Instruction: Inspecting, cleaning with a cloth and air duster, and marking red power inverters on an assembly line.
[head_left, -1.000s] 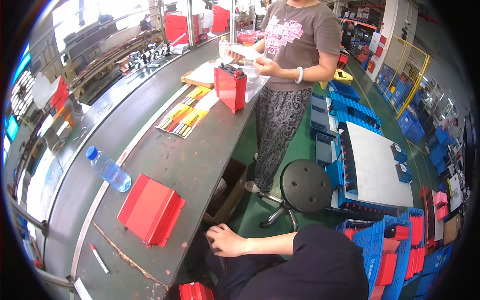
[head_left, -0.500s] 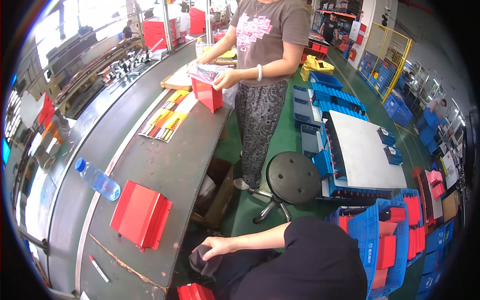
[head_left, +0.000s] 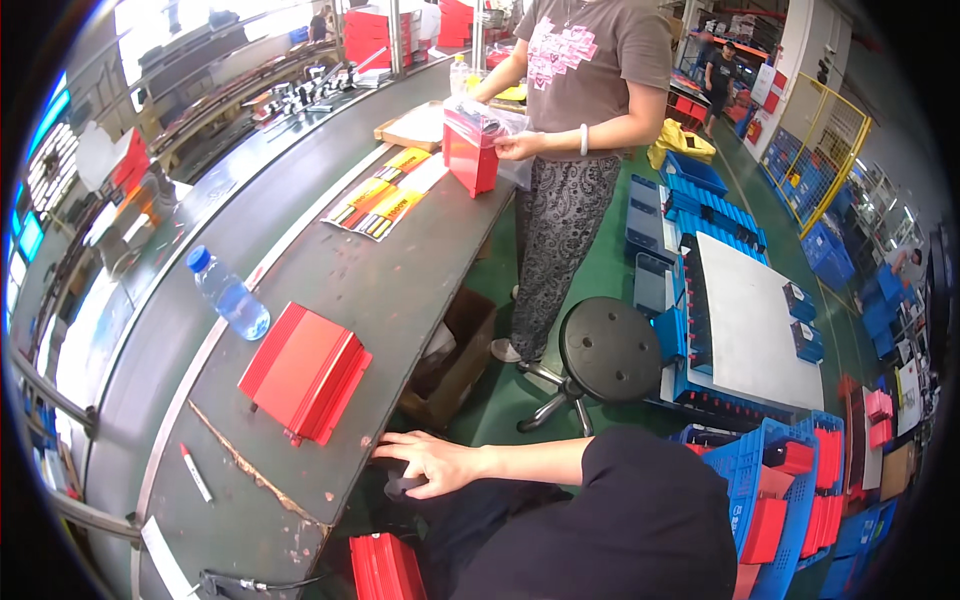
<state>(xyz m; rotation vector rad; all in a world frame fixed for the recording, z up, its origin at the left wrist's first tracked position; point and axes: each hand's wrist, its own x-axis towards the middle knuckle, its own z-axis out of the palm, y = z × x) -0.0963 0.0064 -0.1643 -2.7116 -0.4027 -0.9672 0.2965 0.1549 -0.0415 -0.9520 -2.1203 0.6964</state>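
My right hand (head_left: 432,466) reaches leftward to the near edge of the dark worktable. Its fingers stretch out at that edge, and a dark grey cloth (head_left: 402,487) shows bunched between thumb and fingers. Below it, beside the table, is a red ribbed metal case (head_left: 385,568); what supports it is hidden. My left hand is out of view. Another red metal case (head_left: 305,372) lies on the table, close to a clear water bottle with a blue cap (head_left: 229,292) lying tilted. A white marker with a red tip (head_left: 196,473) lies nearer to me.
Across the table a co-worker (head_left: 600,90) holds a red case (head_left: 470,160) and a plastic bag. Yellow-black printed sheets (head_left: 380,195) lie beside them. A black stool (head_left: 610,345), an open carton (head_left: 450,365) and blue crates of red parts (head_left: 770,500) stand to the right. A cable (head_left: 250,583) lies near the front.
My view has swung, so the scene sits farther right. My right hand has come to the table edge and its fingers have straightened, with less cloth showing. More of the lower red case shows.
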